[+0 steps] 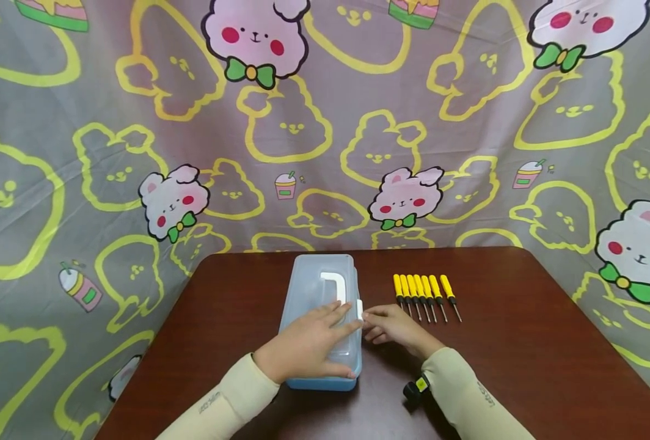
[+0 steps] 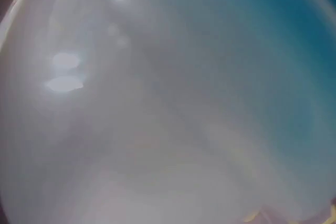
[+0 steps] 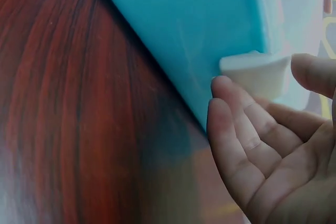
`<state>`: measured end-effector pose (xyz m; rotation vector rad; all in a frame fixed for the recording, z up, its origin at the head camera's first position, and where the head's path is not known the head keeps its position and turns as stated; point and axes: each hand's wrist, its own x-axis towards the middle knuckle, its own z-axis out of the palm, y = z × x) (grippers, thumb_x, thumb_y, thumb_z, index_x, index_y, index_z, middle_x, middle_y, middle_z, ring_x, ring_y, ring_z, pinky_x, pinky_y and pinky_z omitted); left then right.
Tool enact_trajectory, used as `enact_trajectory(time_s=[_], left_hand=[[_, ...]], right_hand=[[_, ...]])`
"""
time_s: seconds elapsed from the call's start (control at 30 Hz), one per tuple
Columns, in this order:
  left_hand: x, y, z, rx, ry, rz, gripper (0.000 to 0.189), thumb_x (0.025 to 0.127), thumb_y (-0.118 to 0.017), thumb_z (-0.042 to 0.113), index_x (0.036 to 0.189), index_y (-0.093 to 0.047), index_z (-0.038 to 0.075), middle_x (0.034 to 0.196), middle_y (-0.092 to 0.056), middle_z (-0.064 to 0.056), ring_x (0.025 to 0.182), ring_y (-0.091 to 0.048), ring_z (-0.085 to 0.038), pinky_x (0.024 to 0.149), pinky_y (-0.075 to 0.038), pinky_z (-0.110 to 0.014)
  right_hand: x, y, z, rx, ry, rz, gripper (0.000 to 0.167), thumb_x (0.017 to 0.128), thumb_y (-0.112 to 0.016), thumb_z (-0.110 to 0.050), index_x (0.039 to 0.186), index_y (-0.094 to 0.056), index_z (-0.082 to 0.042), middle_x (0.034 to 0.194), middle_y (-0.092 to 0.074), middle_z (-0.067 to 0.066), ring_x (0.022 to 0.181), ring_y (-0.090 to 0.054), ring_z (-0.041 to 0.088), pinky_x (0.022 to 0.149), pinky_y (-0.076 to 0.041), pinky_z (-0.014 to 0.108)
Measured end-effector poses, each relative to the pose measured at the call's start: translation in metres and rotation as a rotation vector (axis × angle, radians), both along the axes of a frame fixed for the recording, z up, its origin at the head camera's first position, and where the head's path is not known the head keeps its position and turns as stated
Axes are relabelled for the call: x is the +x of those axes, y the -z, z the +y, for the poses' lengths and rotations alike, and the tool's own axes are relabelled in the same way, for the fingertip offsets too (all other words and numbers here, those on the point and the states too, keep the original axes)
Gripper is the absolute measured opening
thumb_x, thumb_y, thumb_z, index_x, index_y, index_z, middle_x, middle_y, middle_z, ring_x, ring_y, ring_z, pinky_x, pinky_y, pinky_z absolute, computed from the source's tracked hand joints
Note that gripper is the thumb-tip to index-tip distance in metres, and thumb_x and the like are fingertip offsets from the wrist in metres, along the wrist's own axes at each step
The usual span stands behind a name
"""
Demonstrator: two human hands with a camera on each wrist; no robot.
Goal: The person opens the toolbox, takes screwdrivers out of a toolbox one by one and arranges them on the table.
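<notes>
A long box [image 1: 314, 384] with a blue base and a cloudy clear lid [image 1: 323, 264] stands on the table, lid down. My left hand [image 1: 308, 342] lies over the lid with its fingers spread, close to the white handle [image 1: 336, 281]. On the box's right side is a white latch [image 3: 257, 72]. My right hand [image 1: 393, 327] pinches this latch between thumb and fingers; in the right wrist view the thumb [image 3: 315, 74] meets its upper end. The left wrist view holds only a blurred close-up of the box's lid [image 2: 131, 119] and blue side.
Several screwdrivers [image 1: 417, 287] with yellow and black handles lie in a row right of the box, tips toward me. One screwdriver [image 1: 447, 287] sits slightly apart on the right. The brown table [image 1: 523, 342] ends at a patterned curtain [image 1: 325, 122].
</notes>
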<state>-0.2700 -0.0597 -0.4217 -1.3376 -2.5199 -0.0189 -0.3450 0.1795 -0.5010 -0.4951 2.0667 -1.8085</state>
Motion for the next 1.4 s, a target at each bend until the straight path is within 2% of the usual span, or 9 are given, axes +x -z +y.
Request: enact_trajectory(time_s=[0.33, 0.43, 0.53, 0.63, 0.73, 0.87, 1.13, 1.27, 1.4], left_hand=[[0.003, -0.006, -0.037, 0.176, -0.068, 0.068, 0.068, 0.088, -0.054, 0.068, 0.130, -0.063, 0.015, 0.136, -0.056, -0.011, 0.125, -0.052, -0.023, 0.101, -0.043, -0.039], [0.012, 0.001, -0.045, 0.261, -0.178, 0.131, 0.075, 0.086, -0.058, 0.068, 0.132, -0.060, 0.009, 0.137, -0.055, -0.012, 0.126, -0.050, -0.027, 0.100, -0.042, -0.045], [0.027, 0.008, -0.050, 0.417, -0.365, 0.136, 0.083, 0.083, -0.064, 0.065, 0.136, -0.054, 0.002, 0.140, -0.052, -0.014, 0.129, -0.047, -0.029, 0.100, -0.041, -0.049], [0.046, 0.015, -0.049, 0.600, -0.559, 0.033, 0.090, 0.082, -0.068, 0.062, 0.143, -0.046, 0.000, 0.144, -0.047, -0.014, 0.131, -0.045, -0.030, 0.099, -0.040, -0.053], [0.061, 0.019, -0.048, 0.752, -0.716, -0.159, 0.093, 0.083, -0.067, 0.062, 0.149, -0.036, 0.005, 0.148, -0.042, -0.014, 0.132, -0.043, -0.033, 0.098, -0.039, -0.057], [0.073, 0.024, -0.049, 0.913, -0.834, -0.443, 0.097, 0.083, -0.066, 0.063, 0.152, -0.028, 0.007, 0.148, -0.038, -0.021, 0.128, -0.045, -0.040, 0.097, -0.040, -0.057], [0.089, 0.046, -0.054, 1.312, -0.652, -0.975, 0.088, 0.098, -0.057, 0.039, 0.144, -0.012, -0.021, 0.148, -0.013, -0.041, 0.138, -0.014, -0.051, 0.107, -0.021, -0.060], [0.087, 0.056, -0.052, 1.348, -0.554, -1.096, 0.085, 0.103, -0.046, 0.038, 0.138, -0.007, -0.029, 0.146, -0.009, -0.045, 0.136, -0.011, -0.053, 0.106, -0.021, -0.062], [0.085, 0.064, -0.047, 1.368, -0.488, -1.099, 0.077, 0.105, -0.043, 0.036, 0.139, -0.015, -0.028, 0.146, -0.022, -0.041, 0.137, -0.018, -0.048, 0.107, -0.022, -0.061]], right_hand=[[0.001, -0.017, 0.013, 0.045, 0.021, 0.083, 0.051, 0.097, -0.061, -0.028, 0.127, -0.054, 0.013, 0.106, -0.066, 0.027, 0.089, -0.067, 0.037, 0.074, -0.057, 0.041], [0.000, -0.018, 0.008, 0.067, 0.072, 0.105, 0.050, 0.096, -0.063, -0.031, 0.129, -0.056, 0.007, 0.112, -0.065, 0.024, 0.095, -0.066, 0.036, 0.078, -0.056, 0.041], [-0.006, -0.019, 0.000, 0.099, 0.158, 0.136, 0.052, 0.093, -0.065, -0.039, 0.132, -0.058, -0.004, 0.122, -0.063, 0.016, 0.104, -0.063, 0.032, 0.084, -0.054, 0.041], [-0.015, -0.023, -0.007, 0.132, 0.227, 0.183, 0.056, 0.091, -0.065, -0.046, 0.135, -0.056, -0.012, 0.130, -0.059, 0.008, 0.112, -0.060, 0.029, 0.090, -0.051, 0.044], [-0.028, -0.030, -0.013, 0.149, 0.260, 0.234, 0.064, 0.090, -0.062, -0.054, 0.138, -0.053, -0.013, 0.135, -0.055, 0.006, 0.122, -0.053, 0.028, 0.096, -0.046, 0.047], [-0.049, -0.037, -0.019, 0.175, 0.264, 0.302, 0.072, 0.088, -0.059, -0.063, 0.142, -0.049, -0.015, 0.140, -0.051, 0.005, 0.130, -0.045, 0.026, 0.102, -0.040, 0.050], [-0.085, -0.045, -0.035, 0.227, 0.239, 0.338, 0.075, 0.090, -0.052, -0.066, 0.143, -0.047, -0.013, 0.141, -0.050, 0.008, 0.130, -0.044, 0.029, 0.104, -0.036, 0.052], [-0.098, -0.043, -0.044, 0.205, 0.222, 0.331, 0.078, 0.091, -0.047, -0.068, 0.143, -0.048, -0.010, 0.141, -0.050, 0.010, 0.129, -0.045, 0.030, 0.106, -0.033, 0.052], [-0.103, -0.042, -0.053, 0.165, 0.193, 0.300, 0.073, 0.095, -0.046, -0.063, 0.139, -0.051, -0.006, 0.136, -0.054, 0.012, 0.125, -0.049, 0.031, 0.105, -0.035, 0.052]])
